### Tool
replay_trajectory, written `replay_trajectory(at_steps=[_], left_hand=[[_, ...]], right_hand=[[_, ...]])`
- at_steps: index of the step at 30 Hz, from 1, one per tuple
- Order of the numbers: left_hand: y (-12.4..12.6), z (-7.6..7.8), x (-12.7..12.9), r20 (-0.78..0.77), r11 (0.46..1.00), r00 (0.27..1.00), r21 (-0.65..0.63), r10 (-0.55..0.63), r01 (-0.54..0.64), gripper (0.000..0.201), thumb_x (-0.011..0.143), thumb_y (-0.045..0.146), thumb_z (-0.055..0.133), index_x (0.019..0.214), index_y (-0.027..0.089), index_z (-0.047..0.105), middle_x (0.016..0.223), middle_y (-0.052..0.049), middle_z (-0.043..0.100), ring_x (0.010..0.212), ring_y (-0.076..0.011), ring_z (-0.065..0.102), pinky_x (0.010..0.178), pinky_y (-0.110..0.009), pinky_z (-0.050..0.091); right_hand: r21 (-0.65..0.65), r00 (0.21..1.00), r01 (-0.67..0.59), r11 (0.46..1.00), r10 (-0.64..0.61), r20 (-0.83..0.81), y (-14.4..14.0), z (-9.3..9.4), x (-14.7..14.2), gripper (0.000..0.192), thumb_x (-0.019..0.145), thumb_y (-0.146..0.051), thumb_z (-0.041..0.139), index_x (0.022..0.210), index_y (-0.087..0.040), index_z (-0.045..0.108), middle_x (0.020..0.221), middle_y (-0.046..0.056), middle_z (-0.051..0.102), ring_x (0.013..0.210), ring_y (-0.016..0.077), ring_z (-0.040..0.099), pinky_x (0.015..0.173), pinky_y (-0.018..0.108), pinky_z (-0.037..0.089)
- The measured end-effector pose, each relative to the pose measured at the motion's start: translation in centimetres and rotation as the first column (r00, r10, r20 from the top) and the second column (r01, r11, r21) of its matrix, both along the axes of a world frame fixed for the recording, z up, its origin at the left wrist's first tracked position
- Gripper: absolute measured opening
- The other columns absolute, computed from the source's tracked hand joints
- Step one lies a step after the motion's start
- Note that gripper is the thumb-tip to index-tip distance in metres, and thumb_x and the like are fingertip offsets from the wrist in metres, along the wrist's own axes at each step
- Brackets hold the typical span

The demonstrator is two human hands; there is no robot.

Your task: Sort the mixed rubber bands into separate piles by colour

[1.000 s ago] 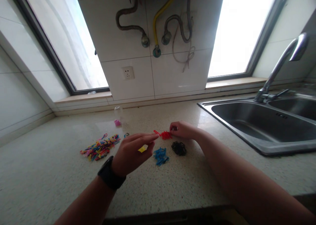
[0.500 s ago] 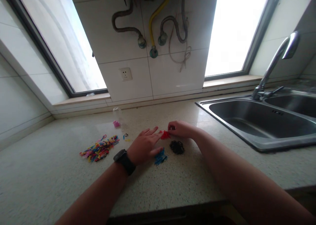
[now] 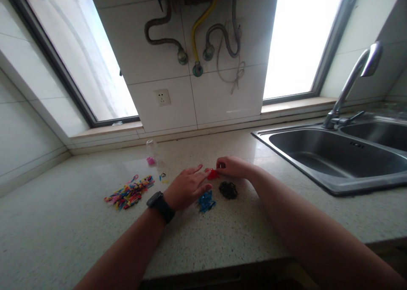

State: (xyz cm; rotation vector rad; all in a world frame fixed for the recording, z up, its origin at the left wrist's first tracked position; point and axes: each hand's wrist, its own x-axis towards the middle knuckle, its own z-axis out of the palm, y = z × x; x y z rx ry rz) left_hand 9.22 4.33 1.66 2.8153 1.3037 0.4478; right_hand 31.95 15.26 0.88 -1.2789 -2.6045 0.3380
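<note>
My left hand, with a dark watch on the wrist, lies over the countertop with its fingers stretched out. Its fingertips reach the left side of a small red pile of rubber bands. At the pile's right edge, my right hand is curled with fingers pinched; whatever may be between them is hidden. Below the left thumb lies a blue pile of rubber bands. A black pile of rubber bands sits beneath the right hand, apart from it.
A mixed-colour heap of bands lies to the left, with a few loose bands beside it. Behind are a clear container and a pink piece. A steel sink with a faucet borders the right side.
My left thumb has lifted slightly, showing more of the blue pile. My right hand stays at the red pile. The view has shifted a little.
</note>
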Motion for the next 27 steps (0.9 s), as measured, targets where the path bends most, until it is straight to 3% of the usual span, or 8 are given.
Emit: replay_trajectory(at_steps=[9, 21, 27], left_hand=[[-0.1, 0.3, 0.2, -0.039, 1.000, 0.999, -0.025, 0.017, -0.018, 0.054, 0.103, 0.047, 0.026, 0.149, 0.022, 0.040, 0.151, -0.008, 0.044, 0.146, -0.0235, 0.027, 0.114, -0.048, 0.027], [0.0, 0.3, 0.0, -0.014, 0.996, 1.000, -0.089, -0.025, 0.024, 0.062, 0.102, 0.054, 0.023, 0.153, 0.020, 0.032, 0.155, -0.008, 0.036, 0.148, -0.0235, 0.023, 0.116, -0.045, 0.026], [-0.2, 1.0, -1.0, 0.038, 0.999, 0.999, -0.037, -0.002, 0.003, 0.061, 0.103, 0.053, 0.021, 0.150, 0.018, 0.037, 0.153, -0.009, 0.040, 0.146, -0.0213, 0.029, 0.116, -0.042, 0.027]], right_hand=[[0.013, 1.000, -0.012, 1.000, 0.012, 0.004, 0.2, -0.3, 0.0, 0.023, 0.085, -0.039, 0.059, 0.095, -0.022, 0.070, 0.087, 0.004, 0.072, 0.069, 0.0152, 0.059, 0.058, 0.025, 0.035], [0.012, 1.000, -0.005, 1.000, 0.005, 0.003, 0.0, 0.0, -0.1, 0.023, 0.085, -0.039, 0.058, 0.094, -0.022, 0.070, 0.087, 0.004, 0.072, 0.069, 0.0153, 0.059, 0.058, 0.026, 0.035], [0.001, 1.000, -0.004, 1.000, 0.004, 0.009, 0.2, -0.1, 0.0, 0.023, 0.084, -0.039, 0.059, 0.096, -0.022, 0.071, 0.088, 0.005, 0.072, 0.071, 0.0162, 0.060, 0.059, 0.026, 0.035]])
